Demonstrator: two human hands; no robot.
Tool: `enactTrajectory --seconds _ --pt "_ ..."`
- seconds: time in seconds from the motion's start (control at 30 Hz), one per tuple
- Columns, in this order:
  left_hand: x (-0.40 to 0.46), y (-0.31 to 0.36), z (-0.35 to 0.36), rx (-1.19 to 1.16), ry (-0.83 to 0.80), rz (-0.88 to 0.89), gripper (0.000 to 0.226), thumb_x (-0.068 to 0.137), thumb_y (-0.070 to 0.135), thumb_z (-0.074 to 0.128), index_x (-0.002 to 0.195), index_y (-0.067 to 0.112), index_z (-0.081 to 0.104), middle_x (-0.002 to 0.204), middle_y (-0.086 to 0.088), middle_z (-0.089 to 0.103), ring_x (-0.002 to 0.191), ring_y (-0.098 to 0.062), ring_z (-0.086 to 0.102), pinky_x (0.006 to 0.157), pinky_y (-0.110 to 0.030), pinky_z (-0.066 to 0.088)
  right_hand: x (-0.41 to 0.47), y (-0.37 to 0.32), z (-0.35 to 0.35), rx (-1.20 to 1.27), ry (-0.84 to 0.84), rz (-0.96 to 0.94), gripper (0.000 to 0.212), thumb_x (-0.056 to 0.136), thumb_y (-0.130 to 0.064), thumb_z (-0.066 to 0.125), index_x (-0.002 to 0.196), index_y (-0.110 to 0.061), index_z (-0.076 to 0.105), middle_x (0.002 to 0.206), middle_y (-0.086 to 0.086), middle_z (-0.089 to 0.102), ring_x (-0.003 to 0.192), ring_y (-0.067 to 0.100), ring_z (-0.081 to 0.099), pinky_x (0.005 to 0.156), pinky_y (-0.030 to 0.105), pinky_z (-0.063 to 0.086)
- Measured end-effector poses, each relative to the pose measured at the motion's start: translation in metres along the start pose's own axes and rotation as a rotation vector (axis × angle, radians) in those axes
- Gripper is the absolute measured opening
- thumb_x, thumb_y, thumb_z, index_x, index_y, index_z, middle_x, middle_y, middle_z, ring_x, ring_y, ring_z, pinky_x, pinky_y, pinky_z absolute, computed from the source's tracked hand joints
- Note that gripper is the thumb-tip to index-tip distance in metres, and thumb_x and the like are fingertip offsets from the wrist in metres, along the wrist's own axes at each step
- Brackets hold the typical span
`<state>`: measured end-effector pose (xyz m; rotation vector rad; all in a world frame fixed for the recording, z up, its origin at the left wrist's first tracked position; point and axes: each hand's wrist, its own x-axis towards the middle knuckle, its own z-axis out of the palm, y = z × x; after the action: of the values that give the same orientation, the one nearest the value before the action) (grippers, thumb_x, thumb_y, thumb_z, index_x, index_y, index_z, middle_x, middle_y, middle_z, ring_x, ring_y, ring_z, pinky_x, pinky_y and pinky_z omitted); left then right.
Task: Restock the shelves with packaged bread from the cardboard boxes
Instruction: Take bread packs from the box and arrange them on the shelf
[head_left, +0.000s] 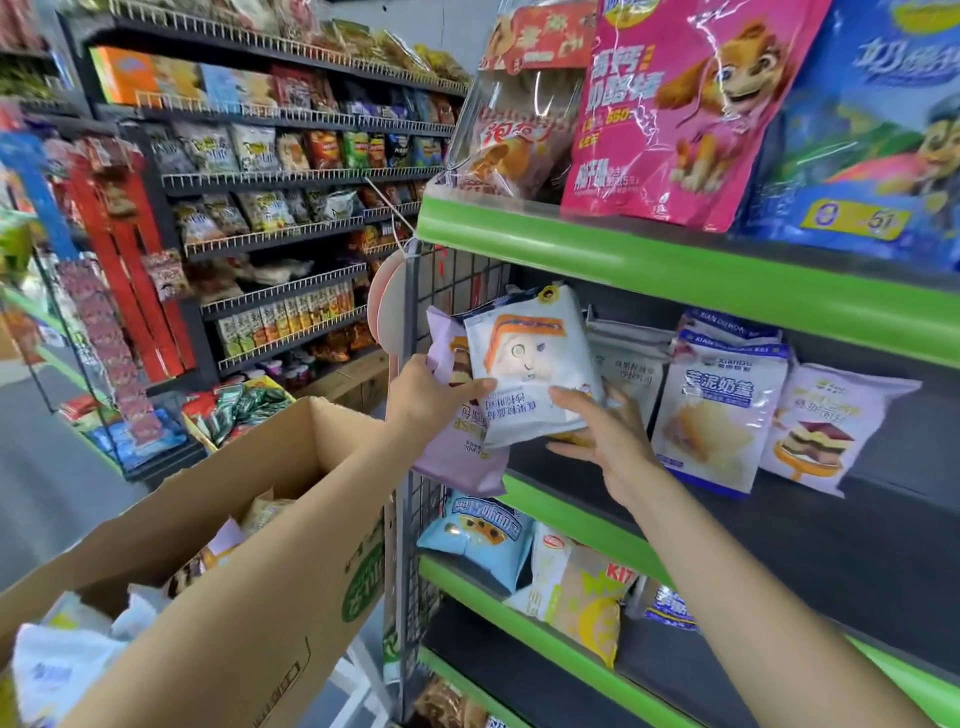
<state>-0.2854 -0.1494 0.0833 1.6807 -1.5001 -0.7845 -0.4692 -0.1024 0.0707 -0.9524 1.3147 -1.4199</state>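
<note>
The left hand (434, 395) grips a white bread packet (535, 364) and a lilac packet (457, 441) together at the green-edged shelf (561, 512). The right hand (608, 436), fingers spread, touches the white packet's lower edge; the cardboard box (249, 597) sits below left of the shelf

An open cardboard box (249, 545) with packets inside is placed left of the shelf unit (675, 270). Two bread packets (530, 374) are held at the middle shelf's left end, between the left hand (431, 395) and right hand (608, 441). More packets (722, 410) are stood further right.
</note>
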Motion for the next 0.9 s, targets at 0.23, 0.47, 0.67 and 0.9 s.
enactTrajectory --seconds 0.23,0.47,0.67,0.9 --pt "0.01 0.008 -0.001 0.136 0.071 0.109 0.082 0.07 0.051 0.075 0.129 0.004 0.043 0.121 -0.011 0.058 0.106 -0.027 0.057 0.072 -0.03 0.041 0.025 -0.018 -0.019 -0.135 -0.232 0.143 0.04 0.081 -0.003 0.066 0.119 0.001 0.055 0.117 0.018 0.064 0.098 0.028 0.064 0.077 0.038 0.058" --pt "0.017 0.01 -0.005 0.268 0.114 0.216 0.047 0.075 0.039 0.076 0.097 0.01 0.046 0.091 -0.005 0.054 0.083 -0.027 0.054 0.066 -0.033 0.042 0.039 -0.04 -0.015 -0.438 -0.022 -0.219 0.051 0.075 0.002 0.073 0.121 -0.008 0.054 0.108 0.006 0.061 0.086 0.017 0.059 0.061 0.017 0.051" --pt "0.006 0.017 -0.012 0.78 -0.103 0.513 0.057 0.072 0.033 0.077 0.123 0.025 0.052 0.125 -0.005 0.043 0.093 -0.027 0.061 0.077 -0.041 0.056 0.053 -0.078 -0.011 -0.903 0.265 -0.468 0.031 0.077 -0.024 0.076 0.1 -0.009 0.061 0.093 0.007 0.057 0.085 0.018 0.054 0.068 0.026 0.037" --pt "0.008 0.027 -0.017 0.626 -0.333 0.71 0.069 0.063 0.032 0.084 0.126 0.029 0.055 0.117 -0.005 0.045 0.097 -0.023 0.055 0.074 -0.026 0.04 0.048 -0.073 0.005 -0.728 -0.29 -0.646 0.047 0.072 -0.007 0.079 0.116 -0.008 0.064 0.11 -0.004 0.063 0.107 0.009 0.057 0.092 0.022 0.043"
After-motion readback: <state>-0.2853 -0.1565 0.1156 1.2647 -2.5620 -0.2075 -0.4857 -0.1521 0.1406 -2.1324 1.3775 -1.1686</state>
